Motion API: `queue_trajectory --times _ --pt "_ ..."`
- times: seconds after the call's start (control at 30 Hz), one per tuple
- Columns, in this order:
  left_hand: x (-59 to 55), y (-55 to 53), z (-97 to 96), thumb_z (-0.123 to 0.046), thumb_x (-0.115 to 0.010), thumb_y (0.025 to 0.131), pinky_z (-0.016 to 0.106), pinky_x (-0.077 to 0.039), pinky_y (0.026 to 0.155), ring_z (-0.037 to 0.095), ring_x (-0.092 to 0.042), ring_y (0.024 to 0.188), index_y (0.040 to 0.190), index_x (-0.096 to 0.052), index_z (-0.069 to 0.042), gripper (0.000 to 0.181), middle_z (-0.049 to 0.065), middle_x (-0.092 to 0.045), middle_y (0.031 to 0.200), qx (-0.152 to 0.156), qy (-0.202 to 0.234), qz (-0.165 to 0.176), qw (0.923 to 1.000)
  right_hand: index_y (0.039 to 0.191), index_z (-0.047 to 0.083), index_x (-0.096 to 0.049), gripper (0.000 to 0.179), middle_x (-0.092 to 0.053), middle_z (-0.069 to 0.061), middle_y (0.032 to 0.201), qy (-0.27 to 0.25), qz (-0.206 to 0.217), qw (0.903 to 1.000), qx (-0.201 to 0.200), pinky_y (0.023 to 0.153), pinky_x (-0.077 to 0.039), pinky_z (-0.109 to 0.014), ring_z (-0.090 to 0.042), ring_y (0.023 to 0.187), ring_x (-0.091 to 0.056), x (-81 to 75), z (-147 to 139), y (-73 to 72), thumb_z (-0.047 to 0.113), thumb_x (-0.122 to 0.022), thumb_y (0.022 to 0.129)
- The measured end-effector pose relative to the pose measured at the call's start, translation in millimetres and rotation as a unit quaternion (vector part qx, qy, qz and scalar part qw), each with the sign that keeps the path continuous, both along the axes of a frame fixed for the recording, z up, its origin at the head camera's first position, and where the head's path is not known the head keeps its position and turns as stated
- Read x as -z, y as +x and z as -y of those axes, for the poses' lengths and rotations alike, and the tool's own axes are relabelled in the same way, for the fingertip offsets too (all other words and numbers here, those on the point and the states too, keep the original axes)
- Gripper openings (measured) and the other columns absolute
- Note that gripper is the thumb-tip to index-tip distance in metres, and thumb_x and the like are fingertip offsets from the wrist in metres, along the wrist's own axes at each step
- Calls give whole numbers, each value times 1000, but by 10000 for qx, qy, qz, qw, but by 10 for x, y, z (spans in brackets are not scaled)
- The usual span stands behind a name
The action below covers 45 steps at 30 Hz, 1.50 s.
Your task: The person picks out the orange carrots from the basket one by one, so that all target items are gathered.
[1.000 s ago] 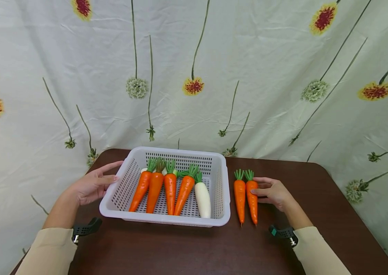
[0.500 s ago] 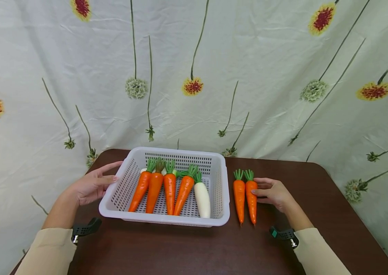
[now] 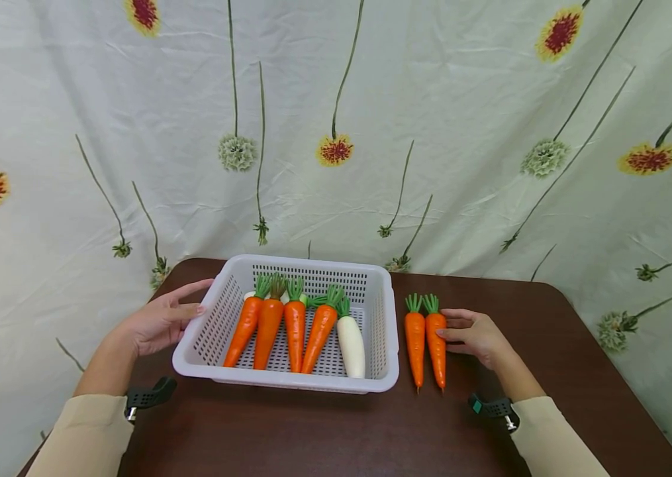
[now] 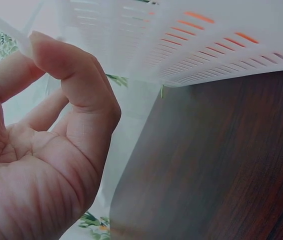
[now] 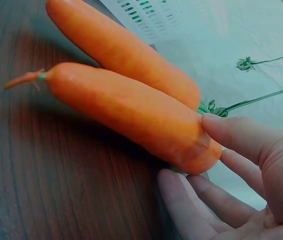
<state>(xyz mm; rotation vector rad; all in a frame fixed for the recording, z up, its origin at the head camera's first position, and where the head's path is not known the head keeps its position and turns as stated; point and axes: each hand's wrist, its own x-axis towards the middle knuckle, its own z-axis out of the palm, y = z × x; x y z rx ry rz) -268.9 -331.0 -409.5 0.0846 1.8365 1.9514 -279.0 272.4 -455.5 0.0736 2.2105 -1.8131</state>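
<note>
My left hand (image 3: pixel 163 321) pinches the left rim of a white slotted plastic basket (image 3: pixel 288 381), with the thumb over the edge. In the left wrist view the thumb of that hand (image 4: pixel 66 95) lies bent at the rim, and the basket wall (image 4: pixel 221 40) rises above the tabletop. Two orange carrots with short green tops lie side by side on the table, right of the basket. My right hand (image 3: pixel 475 336) holds the right carrot (image 3: pixel 435 348) near its top between thumb and fingers. The other carrot (image 3: pixel 415 344) lies just left of it.
Inside the basket are several orange carrots (image 3: pixel 246 331) and a white radish (image 3: pixel 350 344), plus further white and green pieces partly hidden behind them. The dark brown table (image 3: pixel 312 437) ends at a flower-printed cloth (image 3: pixel 461 132) at the back.
</note>
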Motion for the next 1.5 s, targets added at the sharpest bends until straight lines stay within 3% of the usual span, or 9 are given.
queue_trajectory --times 0.23,0.5,0.83,1.27,1.5 --pt "-2 1 -5 -12 -54 106 60 -56 95 25 -73 112 166 -12 -21 74 -3 -69 126 8 1 -34 10000 148 -6 -46 68 -55 -30 142 26 -168 9999 30 92 -62 -45 -14 99 -71 -17 -4 31 9 -78 91" --pt "-3 1 1 -12 -55 106 61 -56 94 25 -73 111 166 -12 -22 74 -4 -69 125 3 -15 -37 10000 145 -3 -53 63 -53 -30 147 566 -657 9959 241 89 -63 -34 -11 100 -72 -107 36 47 14 -79 90" --pt "17 -12 7 -12 -55 106 62 -56 94 25 -73 111 166 -13 -22 73 -3 -69 125 -2 -54 -41 10000 139 1 -61 58 -62 -24 140 1110 -1071 9878 207 91 -62 -35 -27 116 -67 -259 115 96 22 -81 89" --pt "19 -3 7 -14 -56 106 61 -56 95 24 -72 111 166 -11 -22 75 -4 -69 125 13 -137 -74 9999 140 -2 -59 59 -59 -27 142 590 -1248 9904 29 97 -60 -44 -15 107 -70 -427 295 191 22 -81 89" --pt "38 -10 8 -14 -54 106 61 -56 94 24 -73 110 166 -10 -22 74 -4 -69 124 18 -101 -56 9999 137 0 -62 54 -60 -25 141 571 -1333 9894 -121 95 -60 -35 -26 118 -66 -512 432 236 20 -80 90"
